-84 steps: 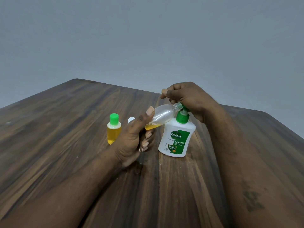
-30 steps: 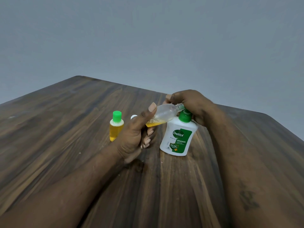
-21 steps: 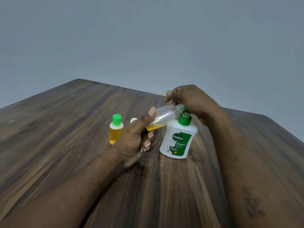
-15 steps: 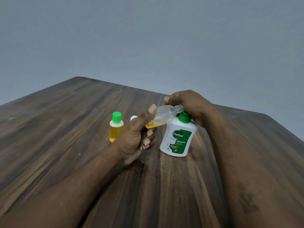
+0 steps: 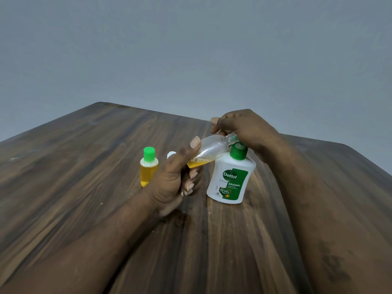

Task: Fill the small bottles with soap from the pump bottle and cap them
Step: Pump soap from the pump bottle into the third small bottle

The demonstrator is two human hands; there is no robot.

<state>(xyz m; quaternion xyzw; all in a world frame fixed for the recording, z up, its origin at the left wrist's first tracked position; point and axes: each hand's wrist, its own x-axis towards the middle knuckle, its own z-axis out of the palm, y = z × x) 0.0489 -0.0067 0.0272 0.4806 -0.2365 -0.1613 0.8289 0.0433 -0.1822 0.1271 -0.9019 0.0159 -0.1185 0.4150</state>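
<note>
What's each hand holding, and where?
Left hand grips the small clear plastic bottle at its base; right hand holds the white pump bottle at its head.

Views: we have one, worn on the person's head.
Facing: we look forward and down across the wooden table [image 5: 74,177] to its far edge, with the grey wall [image 5: 191,49] beyond.
Height: we sit above the hands; both forearms enter from the bottom corners and converge mid-frame.
Nearness: close; the left hand [image 5: 169,183], gripping the tilted small bottle [image 5: 212,147], and the right hand [image 5: 244,128], curled over the top of the pump bottle [image 5: 230,181], sit near centre.
Lens: wide; the table edges splay outward and the wall fills our upper half.
Left of centre: the capped small bottle [image 5: 149,168], well inside our frame.
</note>
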